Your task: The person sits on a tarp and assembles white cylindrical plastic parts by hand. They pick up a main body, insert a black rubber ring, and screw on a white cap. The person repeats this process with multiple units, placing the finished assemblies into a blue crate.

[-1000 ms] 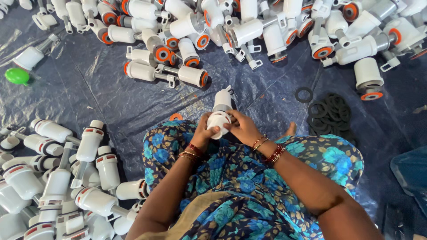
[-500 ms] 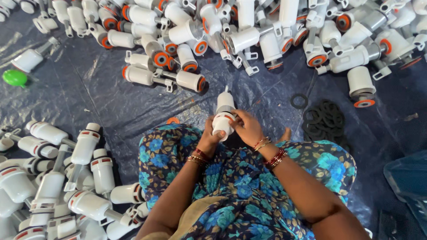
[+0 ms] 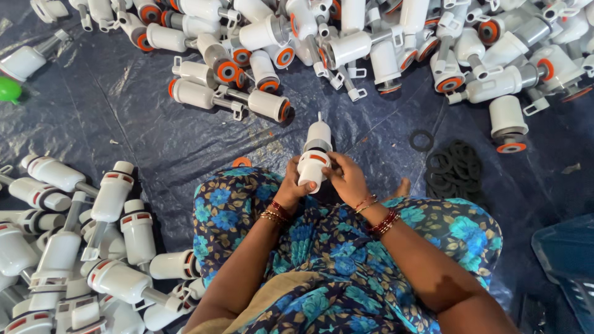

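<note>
Blue tarp (image 3: pixel 124 136), black rubber rings (image 3: pixel 455 170), green ball (image 3: pixel 8 90)

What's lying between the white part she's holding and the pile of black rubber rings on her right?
In the head view, between the white part and the black rings lies only bare blue tarp; one loose black ring sits just beside the pile.

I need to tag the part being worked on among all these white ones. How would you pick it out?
Start at the blue floral lap on the dark tarpaulin. Just above it, the left hand and right hand grip one white cylindrical part. It alone is held off the sheet.
</note>
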The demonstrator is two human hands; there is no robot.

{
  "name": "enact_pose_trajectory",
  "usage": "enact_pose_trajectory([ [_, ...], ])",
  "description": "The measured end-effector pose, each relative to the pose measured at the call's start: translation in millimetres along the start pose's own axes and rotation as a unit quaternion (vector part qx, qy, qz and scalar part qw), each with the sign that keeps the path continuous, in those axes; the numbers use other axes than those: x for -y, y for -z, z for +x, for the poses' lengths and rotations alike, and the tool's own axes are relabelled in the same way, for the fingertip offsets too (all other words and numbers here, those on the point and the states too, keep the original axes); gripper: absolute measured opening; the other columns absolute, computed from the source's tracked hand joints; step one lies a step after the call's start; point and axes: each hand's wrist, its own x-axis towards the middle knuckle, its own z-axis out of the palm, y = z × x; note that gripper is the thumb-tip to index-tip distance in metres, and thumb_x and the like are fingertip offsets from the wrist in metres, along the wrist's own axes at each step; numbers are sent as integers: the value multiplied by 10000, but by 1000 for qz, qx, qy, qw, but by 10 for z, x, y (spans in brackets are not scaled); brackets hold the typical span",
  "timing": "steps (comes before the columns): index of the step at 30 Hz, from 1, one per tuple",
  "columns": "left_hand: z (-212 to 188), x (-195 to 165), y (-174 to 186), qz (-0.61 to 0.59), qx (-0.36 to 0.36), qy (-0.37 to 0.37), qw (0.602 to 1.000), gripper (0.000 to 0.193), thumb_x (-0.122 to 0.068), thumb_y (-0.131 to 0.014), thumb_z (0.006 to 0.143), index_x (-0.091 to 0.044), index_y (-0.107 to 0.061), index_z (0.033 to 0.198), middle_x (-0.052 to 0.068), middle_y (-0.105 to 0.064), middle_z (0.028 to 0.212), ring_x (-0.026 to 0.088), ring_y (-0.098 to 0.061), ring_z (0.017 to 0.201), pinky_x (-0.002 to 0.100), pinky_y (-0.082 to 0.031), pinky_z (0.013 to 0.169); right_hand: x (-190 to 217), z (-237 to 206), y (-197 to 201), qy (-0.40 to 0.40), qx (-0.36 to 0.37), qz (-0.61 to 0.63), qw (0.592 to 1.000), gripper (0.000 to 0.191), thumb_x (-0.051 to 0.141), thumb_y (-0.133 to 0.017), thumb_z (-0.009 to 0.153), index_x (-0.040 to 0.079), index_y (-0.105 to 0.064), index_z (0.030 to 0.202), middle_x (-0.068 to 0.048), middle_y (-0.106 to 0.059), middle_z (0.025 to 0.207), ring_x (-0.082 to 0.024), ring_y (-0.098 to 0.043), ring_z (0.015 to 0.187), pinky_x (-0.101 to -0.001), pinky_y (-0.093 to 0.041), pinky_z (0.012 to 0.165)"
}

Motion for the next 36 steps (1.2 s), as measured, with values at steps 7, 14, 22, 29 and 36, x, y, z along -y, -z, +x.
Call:
enact_pose_trajectory([
  [7, 60, 94, -20, -18, 9, -38, 999, 1134, -545, -925, 647, -13, -275, 1409, 140, -502, 1303, 244, -537, 1266, 392, -477, 1083, -112, -74, -119, -167, 33, 211, 963, 367, 173, -689, 943, 34, -582, 1265, -97, -712, 1040, -128, -652, 737, -282, -546, 619],
  [14, 19, -33, -81, -2, -23, -27, 999, 1040, -505, -922, 617, -55, -385, 1386, 102, -563, 1258, 227, -570, 1198, 359, -481, 1022, -167, -69, -76, 21, -30, 47, 998, 337, 117, -706, 968, 5, -614, 1273, -95, -729, 1048, -109, -712, 825, -259, -558, 662],
  [22, 36, 103, -74, -15, -41, -39, 998, 998, -561, -874, 695, -45, -378, 1391, 104, -536, 1284, 210, -548, 1235, 352, -456, 1062, -195, -54, -140, -190, 40, 123, 973, 326, 171, -649, 963, 50, -562, 1253, -85, -710, 967, -154, -653, 656, -309, -553, 536],
  [29, 112, 181, -7, -10, -40, -8, 999, 1069, -574, -877, 669, 3, -376, 1417, 128, -555, 1265, 239, -565, 1204, 371, -486, 1017, -437, -42, -211, -39, 5, 52, 998, 288, 204, -656, 983, 24, -570, 1191, -99, -723, 1014, -204, -719, 942, -351, -571, 830],
  [36, 0, -72, -37, 2, -53, 11, 999, 1114, -634, -870, 642, 14, -406, 1421, 151, -547, 1287, 263, -556, 1238, 397, -457, 1063, -267, -64, -214, -49, 11, 64, 997, 363, 291, -693, 975, 32, -581, 1202, -83, -719, 972, -167, -712, 886, -314, -572, 773],
])
